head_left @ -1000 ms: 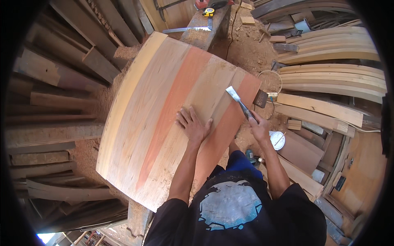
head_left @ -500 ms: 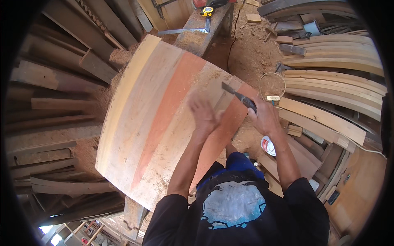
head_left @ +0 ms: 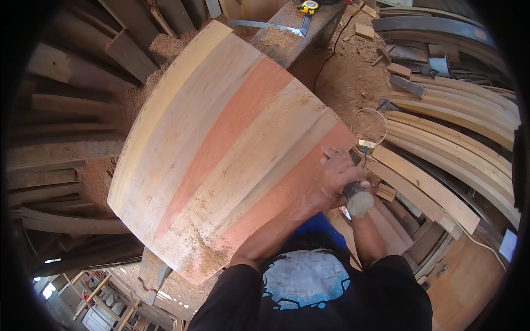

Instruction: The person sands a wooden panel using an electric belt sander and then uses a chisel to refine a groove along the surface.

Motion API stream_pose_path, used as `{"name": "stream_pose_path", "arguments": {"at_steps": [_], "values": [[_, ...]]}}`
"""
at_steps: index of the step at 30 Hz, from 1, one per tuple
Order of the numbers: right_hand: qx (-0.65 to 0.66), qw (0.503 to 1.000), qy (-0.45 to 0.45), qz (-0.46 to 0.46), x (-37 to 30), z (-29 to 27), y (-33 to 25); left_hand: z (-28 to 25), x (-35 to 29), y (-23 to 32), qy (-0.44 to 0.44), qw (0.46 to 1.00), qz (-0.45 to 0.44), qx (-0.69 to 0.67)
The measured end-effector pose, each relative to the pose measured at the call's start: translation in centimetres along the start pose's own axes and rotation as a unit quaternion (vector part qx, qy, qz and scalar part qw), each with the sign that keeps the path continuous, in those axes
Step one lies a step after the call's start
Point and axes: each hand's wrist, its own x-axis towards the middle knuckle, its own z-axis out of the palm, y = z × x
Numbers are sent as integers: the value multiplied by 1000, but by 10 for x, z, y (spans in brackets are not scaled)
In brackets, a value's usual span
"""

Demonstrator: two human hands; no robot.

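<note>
A wide panel of joined wood strips (head_left: pixel 226 138), pale yellow, tan and reddish, lies tilted before me with shavings scattered on it. At its near right corner, both hands are close together around a chisel (head_left: pixel 359 203). My left hand (head_left: pixel 335 171) lies over the chisel's middle, its fingers bent by the panel's edge. My right hand (head_left: pixel 353 208) is mostly hidden behind the left hand and the handle. The round handle end points toward me, and a short dark piece of blade (head_left: pixel 355 158) shows past the fingers.
A bench plank (head_left: pixel 326 33) beyond the panel carries a metal square (head_left: pixel 270 26) and a yellow tape measure (head_left: pixel 308 7). Curved boards (head_left: pixel 447 127) are stacked at right, with a looped cord (head_left: pixel 371 110) nearby. Dark planks (head_left: pixel 72 107) stand at left.
My right hand has brought the chisel down from the panel's upper right, turning its handle toward me. My left hand has moved right, off the panel's middle, to meet it.
</note>
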Motion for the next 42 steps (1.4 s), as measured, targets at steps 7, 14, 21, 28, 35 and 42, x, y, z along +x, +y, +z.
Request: {"name": "stream_pose_path", "arguments": {"at_steps": [7, 14, 21, 28, 35, 42], "values": [[-160, 982, 34, -97, 65, 24, 63, -6, 10, -30, 18, 995, 55, -78], [-276, 954, 91, -74, 90, 56, 48, -38, -1, -59, 20, 995, 12, -98], [-216, 975, 28, -52, 40, 107, 38, -79, -39, -21, -3, 989, -72, -127], [-285, 953, 93, -44, 102, 52, 2, -52, 9, -61, 48, 988, 7, -145], [-263, 963, 35, -50, 58, 94, 34, -74, -36, -34, 53, 984, -78, -153], [-240, 960, 129, -66, 98, 59, 17, -49, 9, -58, 40, 991, -4, -131]]}}
